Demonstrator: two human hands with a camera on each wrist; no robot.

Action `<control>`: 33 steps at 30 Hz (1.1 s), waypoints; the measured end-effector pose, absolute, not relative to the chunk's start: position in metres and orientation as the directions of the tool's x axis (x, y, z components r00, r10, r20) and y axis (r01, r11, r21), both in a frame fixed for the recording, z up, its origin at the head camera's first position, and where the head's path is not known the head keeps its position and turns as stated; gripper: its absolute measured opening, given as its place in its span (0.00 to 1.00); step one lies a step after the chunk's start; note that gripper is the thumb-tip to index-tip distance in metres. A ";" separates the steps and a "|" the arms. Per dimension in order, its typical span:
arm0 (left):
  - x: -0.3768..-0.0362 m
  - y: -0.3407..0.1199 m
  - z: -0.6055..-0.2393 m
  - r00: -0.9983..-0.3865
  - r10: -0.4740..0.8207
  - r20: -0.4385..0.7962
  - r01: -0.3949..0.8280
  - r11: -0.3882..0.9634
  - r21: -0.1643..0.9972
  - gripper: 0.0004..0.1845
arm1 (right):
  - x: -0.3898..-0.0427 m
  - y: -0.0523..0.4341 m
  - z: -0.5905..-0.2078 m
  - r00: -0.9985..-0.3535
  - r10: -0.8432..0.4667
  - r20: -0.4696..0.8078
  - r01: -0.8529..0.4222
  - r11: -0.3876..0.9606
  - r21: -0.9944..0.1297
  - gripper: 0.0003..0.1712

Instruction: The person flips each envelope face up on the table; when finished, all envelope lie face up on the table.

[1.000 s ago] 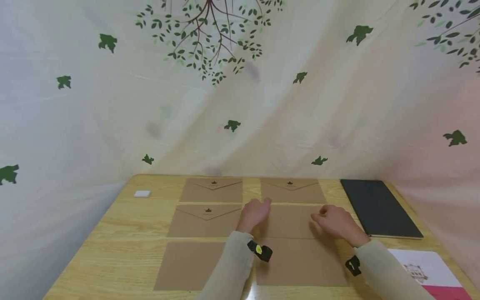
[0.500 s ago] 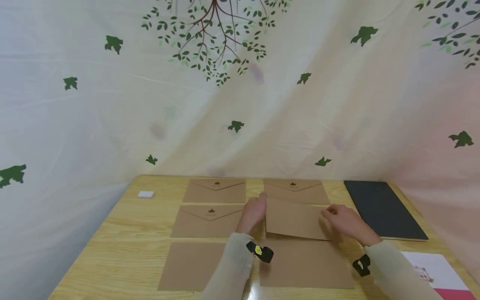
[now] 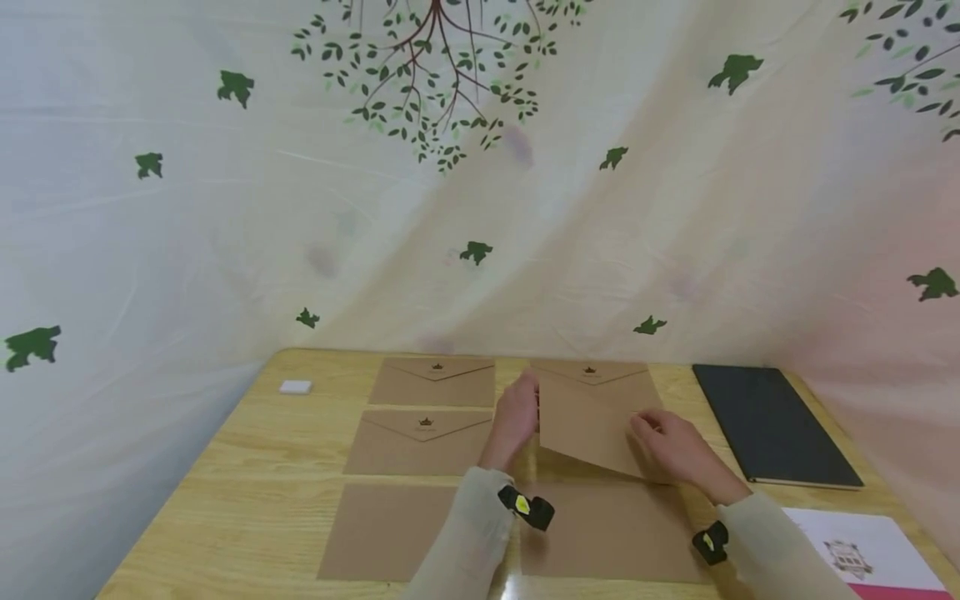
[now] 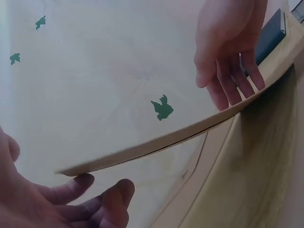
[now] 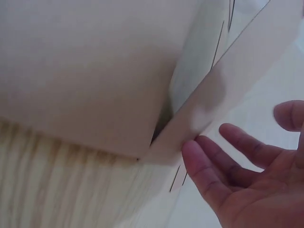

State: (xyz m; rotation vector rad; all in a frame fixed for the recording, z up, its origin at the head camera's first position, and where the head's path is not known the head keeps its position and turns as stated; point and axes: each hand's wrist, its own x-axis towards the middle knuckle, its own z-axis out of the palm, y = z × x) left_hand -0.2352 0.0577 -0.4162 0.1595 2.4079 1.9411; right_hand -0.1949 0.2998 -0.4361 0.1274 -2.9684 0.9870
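Both hands hold one brown envelope point(image 3: 592, 421) lifted off the table point(image 3: 247, 467), tilted, its left edge raised; it is in the middle of the right column of envelopes, and this lifted envelope is my landmark. The left hand point(image 3: 516, 417) is at its left edge, fingers pointing up along it; in the left wrist view the edge rests on the fingertips point(image 4: 118, 192), but if the thumb pinches it I cannot tell. The right hand point(image 3: 671, 450) is at its right lower corner; its fingers point(image 5: 204, 164) are nearly straight and touch the underside of the paper, not curled round it. The two hands are apart, one on each side of the envelope.

Behind the lifted envelope lies another envelope with a crown mark point(image 3: 590, 369), partly covered by it; in front of it lies a plain one point(image 3: 607, 533). To its left lie three more: far point(image 3: 435, 382), middle point(image 3: 420, 442), near point(image 3: 382, 533). To its right is a black notebook point(image 3: 772, 425); right and nearer, a white sheet with print point(image 3: 862, 550). Far to the left, a small white block point(image 3: 295, 387).
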 end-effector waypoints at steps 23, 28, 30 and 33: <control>-0.212 0.047 -0.361 -0.912 0.279 0.302 0.262 -0.172 0.950 0.30 | -0.197 0.258 -0.434 -0.973 -0.232 0.004 -0.118 0.480 -0.869 0.35; -0.219 0.052 -0.372 -0.905 0.268 0.329 0.287 -0.185 0.940 0.31 | -0.197 0.250 -0.433 -0.965 -0.261 0.007 -0.122 0.426 -0.896 0.34; -0.222 0.053 -0.377 -0.902 0.275 0.333 0.290 -0.186 0.939 0.31 | -0.195 0.246 -0.432 -0.965 -0.261 0.004 -0.116 0.413 -0.904 0.34; -0.222 0.054 -0.378 -0.901 0.280 0.331 0.294 -0.166 0.941 0.32 | -0.194 0.242 -0.431 -0.965 -0.262 0.003 -0.111 0.398 -0.910 0.35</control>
